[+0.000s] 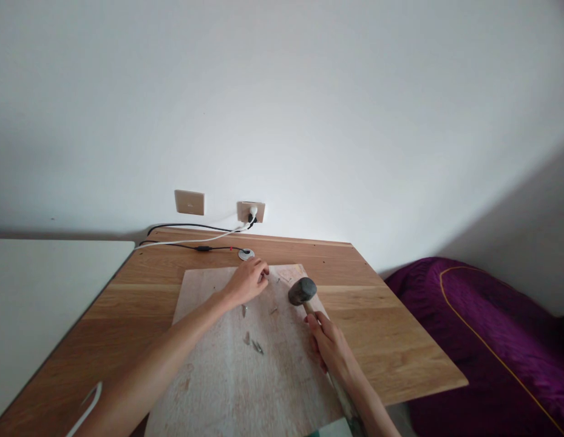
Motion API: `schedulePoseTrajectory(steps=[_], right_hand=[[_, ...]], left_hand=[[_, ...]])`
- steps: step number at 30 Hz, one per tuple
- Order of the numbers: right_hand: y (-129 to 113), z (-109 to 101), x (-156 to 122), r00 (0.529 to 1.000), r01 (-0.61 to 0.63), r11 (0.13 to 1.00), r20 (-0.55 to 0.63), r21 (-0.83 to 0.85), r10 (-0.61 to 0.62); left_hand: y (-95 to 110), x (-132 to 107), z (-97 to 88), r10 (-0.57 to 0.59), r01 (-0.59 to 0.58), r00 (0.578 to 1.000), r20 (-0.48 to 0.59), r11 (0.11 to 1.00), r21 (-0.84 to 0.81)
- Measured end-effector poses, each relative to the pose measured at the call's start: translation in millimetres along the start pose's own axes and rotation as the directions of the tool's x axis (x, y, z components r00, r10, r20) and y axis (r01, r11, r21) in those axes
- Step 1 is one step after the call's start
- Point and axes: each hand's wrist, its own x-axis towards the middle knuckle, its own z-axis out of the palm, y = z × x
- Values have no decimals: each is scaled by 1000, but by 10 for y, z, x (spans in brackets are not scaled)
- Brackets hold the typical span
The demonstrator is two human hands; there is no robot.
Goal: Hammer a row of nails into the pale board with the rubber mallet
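My right hand (pixel 329 346) is wrapped round the wooden handle of a rubber mallet (pixel 302 292). The mallet's dark head is over the right edge of a pale wooden board (pixel 209 370). Near the board's far edge, my left hand (pixel 252 280) has its fingers curled together; whatever they may pinch is too small or hidden to make out. Several small metal pieces, like nails or screws (pixel 257 347), lie on the board. One more nail-like piece (pixel 273 311) is between the two hands.
The board lies on a wooden table (pixel 382 340) against a white wall. Behind it, a white cable (pixel 195 240) and black cables run to a wall socket (pixel 251 212). A white panel (pixel 49 303) borders the left; a purple cover (pixel 445 340) is at right.
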Motion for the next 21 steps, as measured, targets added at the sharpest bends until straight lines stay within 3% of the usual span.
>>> schedulePoseTrajectory(steps=[2, 5, 8, 11, 16, 18, 21], right_hand=[[13, 25, 19, 1000, -10, 999, -17, 34, 10], [25, 41, 30, 1000, -3, 999, -16, 48, 3], [39, 32, 27, 1000, 7, 999, -18, 43, -6], [55, 20, 29, 1000, 13, 999, -21, 36, -12], [68, 17, 32, 1000, 14, 999, -23, 39, -13], [72, 21, 30, 1000, 12, 999, -19, 51, -11], [85, 32, 33, 1000, 14, 998, -16, 64, -13]], left_hand=[[151, 7, -79, 68, -69, 997, 23, 997, 32], [379, -26, -153, 211, -222, 960, 186, 974, 41], [550, -123, -127, 308, -359, 887, 344, 929, 94], [658, -236, -34, 336, -419, 867, 369, 891, 173], [731, -300, 40, 383, -494, 830, 405, 843, 216], [698, -259, -17, 391, -497, 824, 409, 846, 193], [548, -135, -214, 346, -438, 850, 398, 883, 168]])
